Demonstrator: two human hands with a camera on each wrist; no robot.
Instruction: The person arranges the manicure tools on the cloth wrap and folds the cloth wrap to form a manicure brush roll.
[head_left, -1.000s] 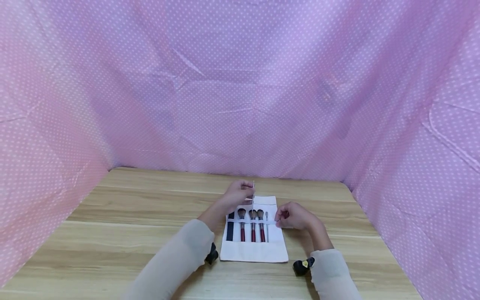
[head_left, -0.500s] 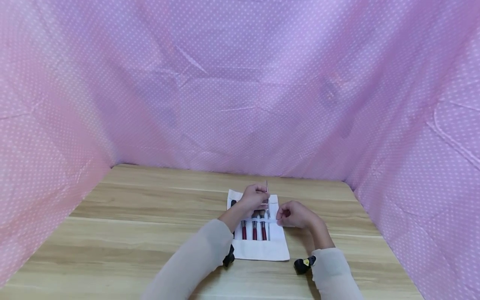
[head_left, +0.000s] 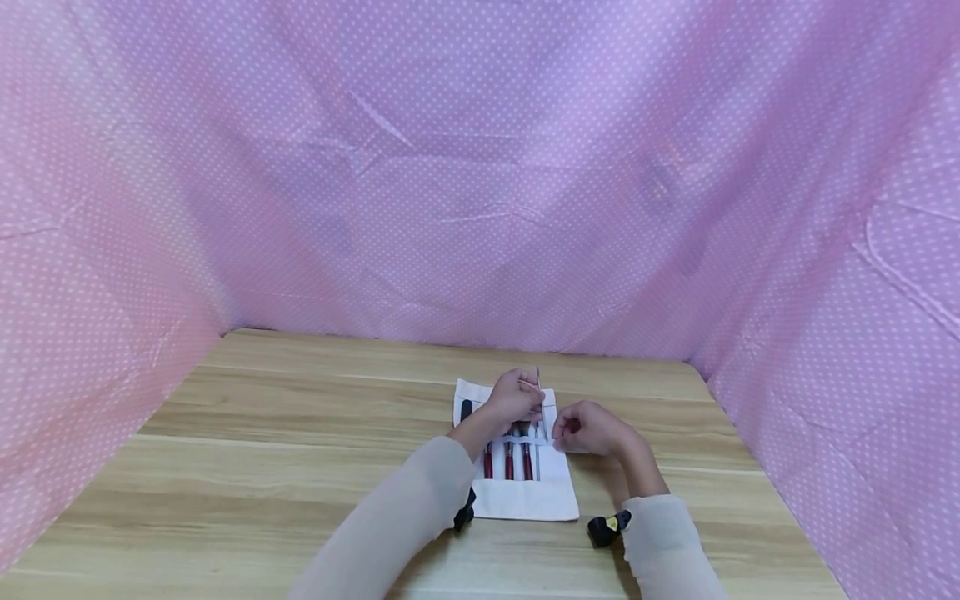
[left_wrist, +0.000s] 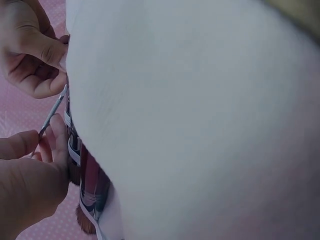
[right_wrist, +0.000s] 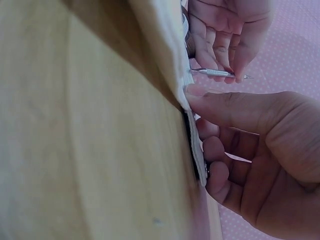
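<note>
A white cloth pouch [head_left: 525, 500] lies unfolded on the table, several red-handled brushes [head_left: 509, 462] and a thin metal tool [head_left: 537, 460] tucked under its elastic band. My left hand [head_left: 513, 397] pinches a slim silver tool [right_wrist: 212, 72] between thumb and fingers, its lower end at the band near the pouch's right side. With thumb and fingertips my right hand [head_left: 592, 429] pinches the pouch's right edge beside the band. In the left wrist view the sleeve covers most of the pouch.
A black item [head_left: 467, 408] sits at the pouch's left, partly behind the left hand. The wooden table [head_left: 262, 467] extends around the pouch. Pink dotted cloth [head_left: 480, 208] hangs behind and at both sides. A black wrist camera [head_left: 603, 532] is by the right sleeve.
My left hand has moved right across the pouch with the silver tool, whose lower end is now at the band. The right hand has stayed at the pouch's edge.
</note>
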